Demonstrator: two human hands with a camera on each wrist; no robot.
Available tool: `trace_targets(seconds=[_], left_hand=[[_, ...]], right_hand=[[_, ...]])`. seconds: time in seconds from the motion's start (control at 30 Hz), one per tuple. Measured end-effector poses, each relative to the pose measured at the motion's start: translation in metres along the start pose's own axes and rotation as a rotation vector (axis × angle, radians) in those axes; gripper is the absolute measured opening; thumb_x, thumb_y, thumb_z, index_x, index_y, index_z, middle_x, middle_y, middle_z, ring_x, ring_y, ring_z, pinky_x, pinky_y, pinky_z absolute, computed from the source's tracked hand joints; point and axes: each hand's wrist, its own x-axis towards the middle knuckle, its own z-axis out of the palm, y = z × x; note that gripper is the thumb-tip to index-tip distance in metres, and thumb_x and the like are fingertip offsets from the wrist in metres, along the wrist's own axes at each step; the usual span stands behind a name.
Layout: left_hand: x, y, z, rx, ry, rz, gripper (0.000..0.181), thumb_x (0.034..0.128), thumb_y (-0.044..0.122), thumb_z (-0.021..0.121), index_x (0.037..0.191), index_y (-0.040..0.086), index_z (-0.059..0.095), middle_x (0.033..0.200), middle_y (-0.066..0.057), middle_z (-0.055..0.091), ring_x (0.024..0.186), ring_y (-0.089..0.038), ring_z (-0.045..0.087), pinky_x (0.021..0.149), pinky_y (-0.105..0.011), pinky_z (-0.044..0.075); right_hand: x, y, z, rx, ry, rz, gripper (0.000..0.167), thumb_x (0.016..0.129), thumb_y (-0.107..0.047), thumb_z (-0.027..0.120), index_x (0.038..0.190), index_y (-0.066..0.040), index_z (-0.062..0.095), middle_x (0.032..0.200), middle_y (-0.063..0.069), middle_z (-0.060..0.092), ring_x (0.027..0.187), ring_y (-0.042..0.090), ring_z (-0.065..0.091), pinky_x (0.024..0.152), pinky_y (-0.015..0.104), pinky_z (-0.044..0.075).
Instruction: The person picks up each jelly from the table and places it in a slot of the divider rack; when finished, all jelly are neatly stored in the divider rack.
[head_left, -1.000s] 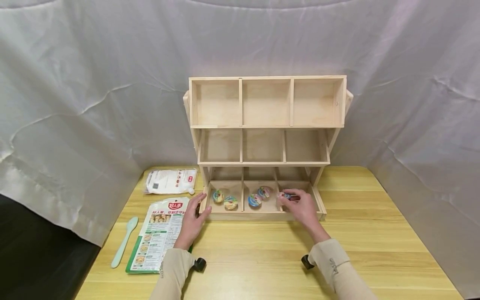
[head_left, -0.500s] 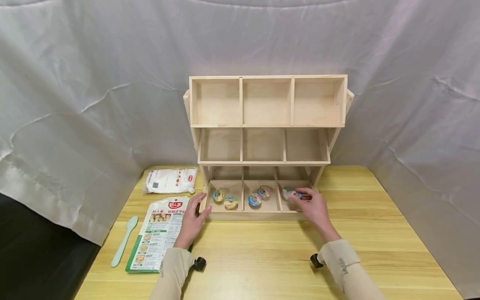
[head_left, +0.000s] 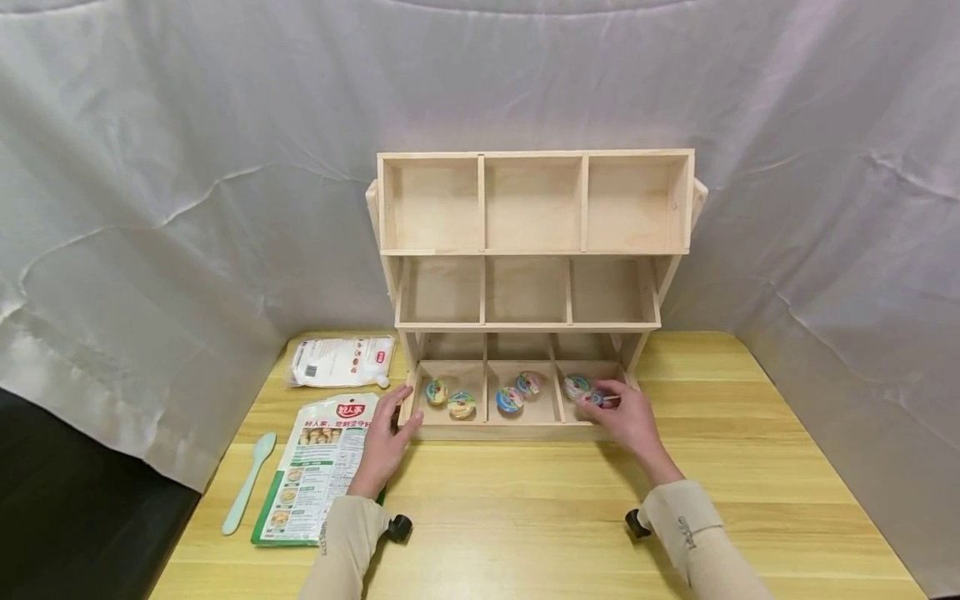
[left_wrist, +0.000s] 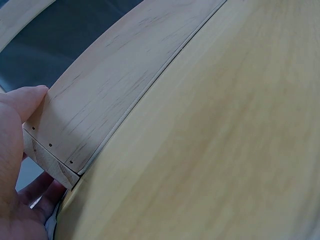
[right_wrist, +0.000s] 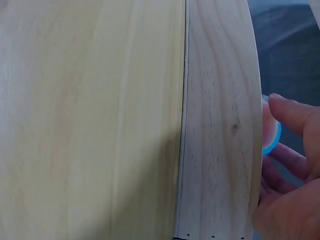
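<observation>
A wooden three-tier display rack (head_left: 525, 432) stands on the table, each tier split into three compartments. My left hand (head_left: 386, 442) grips the front left corner of its bottom tier, thumb on the front board (left_wrist: 100, 85) and fingers round the side. In the bottom right compartment, my right hand (head_left: 626, 417) pinches a small jelly cup (right_wrist: 270, 130) between thumb and fingers. Another jelly cup (head_left: 576, 385) lies just left of it. Two yellow-lidded cups (head_left: 461, 405) sit in the bottom left compartment. The bottom middle one holds two blue-and-pink cups (head_left: 510, 400).
A printed food packet (head_left: 315, 467) with a green edge lies left of the rack, partly under my left forearm. Behind it is a white spouted pouch (head_left: 341, 363). A pale green spatula (head_left: 250, 483) lies at the far left. Grey curtains (head_left: 150, 167) surround the table.
My right hand has moved rightward from the divider into the bottom right compartment. One jelly cup now lies out of its fingers there. My left hand has stayed put.
</observation>
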Motion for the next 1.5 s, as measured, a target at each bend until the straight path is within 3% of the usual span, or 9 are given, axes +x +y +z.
trace_targets(seconds=[0.27, 0.57, 1.2, 1.5], left_hand=[[-0.0004, -0.0015, -0.0003, 0.010, -0.004, 0.013, 0.056, 0.1036, 0.026, 0.066, 0.155, 0.017, 0.046, 0.165, -0.007, 0.034, 0.152, -0.035, 0.035, 0.125, -0.054, 0.031], [-0.0012, -0.0017, -0.0003, 0.008, -0.012, -0.002, 0.055, 0.1034, 0.028, 0.066, 0.154, 0.018, 0.047, 0.165, -0.004, 0.035, 0.152, -0.034, 0.035, 0.126, -0.052, 0.030], [-0.0015, 0.0006, -0.0011, -0.015, -0.003, 0.021, 0.057, 0.1025, 0.033, 0.067, 0.154, 0.017, 0.048, 0.164, -0.007, 0.036, 0.151, -0.034, 0.035, 0.125, -0.054, 0.030], [-0.0006, 0.0008, -0.0001, -0.033, 0.004, 0.021, 0.056, 0.1028, 0.025, 0.067, 0.153, 0.012, 0.048, 0.165, -0.011, 0.035, 0.153, -0.035, 0.033, 0.128, -0.052, 0.026]], right_hand=[[0.0009, 0.0026, 0.0007, -0.019, -0.052, -0.047, 0.056, 0.088, -0.015, 0.083, 0.135, 0.006, 0.061, 0.117, 0.026, 0.069, 0.100, 0.033, 0.069, 0.071, 0.020, 0.056], [0.0012, 0.0050, 0.0005, -0.084, -0.081, -0.082, 0.054, 0.087, -0.016, 0.084, 0.130, 0.006, 0.064, 0.111, 0.027, 0.069, 0.096, 0.035, 0.070, 0.072, 0.033, 0.062], [0.0066, 0.0032, -0.0042, -0.121, -0.122, -0.088, 0.051, 0.089, -0.018, 0.083, 0.130, 0.006, 0.065, 0.109, 0.025, 0.069, 0.098, 0.037, 0.070, 0.079, 0.042, 0.063], [0.0079, 0.0032, -0.0068, -0.149, -0.136, -0.103, 0.052, 0.089, -0.019, 0.082, 0.130, 0.007, 0.065, 0.107, 0.025, 0.068, 0.097, 0.035, 0.069, 0.078, 0.042, 0.063]])
